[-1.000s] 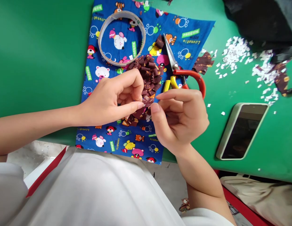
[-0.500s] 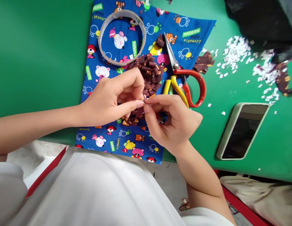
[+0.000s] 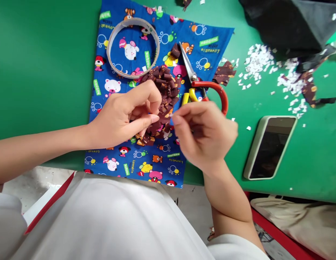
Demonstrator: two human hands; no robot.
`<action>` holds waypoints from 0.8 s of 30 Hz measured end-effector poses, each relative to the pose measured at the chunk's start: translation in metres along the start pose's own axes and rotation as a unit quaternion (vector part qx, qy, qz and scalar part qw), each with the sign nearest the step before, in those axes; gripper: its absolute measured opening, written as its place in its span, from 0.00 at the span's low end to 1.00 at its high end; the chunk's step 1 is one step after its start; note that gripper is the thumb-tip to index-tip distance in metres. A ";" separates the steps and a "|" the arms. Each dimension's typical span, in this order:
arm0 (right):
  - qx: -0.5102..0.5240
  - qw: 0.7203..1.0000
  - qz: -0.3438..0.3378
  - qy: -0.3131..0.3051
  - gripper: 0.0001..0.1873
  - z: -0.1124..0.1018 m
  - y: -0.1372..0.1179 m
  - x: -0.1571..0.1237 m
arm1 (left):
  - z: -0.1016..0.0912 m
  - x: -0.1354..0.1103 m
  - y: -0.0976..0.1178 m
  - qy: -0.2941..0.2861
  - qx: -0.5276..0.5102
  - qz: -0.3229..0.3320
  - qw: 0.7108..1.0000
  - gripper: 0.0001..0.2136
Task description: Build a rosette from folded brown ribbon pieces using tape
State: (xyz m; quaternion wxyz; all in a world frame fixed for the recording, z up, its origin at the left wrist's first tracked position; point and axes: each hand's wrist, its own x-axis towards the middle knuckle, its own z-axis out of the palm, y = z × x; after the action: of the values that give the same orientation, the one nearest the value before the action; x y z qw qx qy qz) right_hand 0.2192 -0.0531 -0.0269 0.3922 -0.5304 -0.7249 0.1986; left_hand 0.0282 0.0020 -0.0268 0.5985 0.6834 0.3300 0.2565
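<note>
A craft table in a classroom or hobby room is showing here: a green tabletop (image 3: 43, 54) is carrying cartoon-print fabric (image 3: 113, 86), scissors (image 3: 203, 86), a tape ring (image 3: 133, 47), paper snippets (image 3: 256, 61) and a phone (image 3: 271, 146).

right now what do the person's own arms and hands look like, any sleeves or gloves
Both hands are bare: no gloves, rings or watch show on the left hand or the right hand, which is blurred. The forearms are uncovered too. White short sleeves appear only at the bottom corners, matching the white top with a red stripe.
</note>
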 end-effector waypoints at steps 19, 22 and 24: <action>-0.310 0.908 0.233 0.158 0.08 -0.068 0.114 0.020 | -0.005 0.001 0.006 -0.024 0.102 0.021 0.994 0.09; -0.314 0.902 0.251 0.156 0.07 -0.066 0.111 0.023 | -0.005 0.001 0.005 -0.029 0.094 0.028 0.995 0.11; -0.282 0.915 0.213 0.193 0.07 -0.060 0.104 0.024 | -0.005 0.000 0.004 -0.027 0.092 0.029 0.995 0.11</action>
State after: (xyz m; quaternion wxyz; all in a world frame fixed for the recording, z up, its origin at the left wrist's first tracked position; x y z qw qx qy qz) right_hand 0.3271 -0.0011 -0.0546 0.3075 -0.7887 -0.5307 -0.0413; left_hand 0.0255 0.0050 -0.0219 0.5342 0.7515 0.3161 0.2236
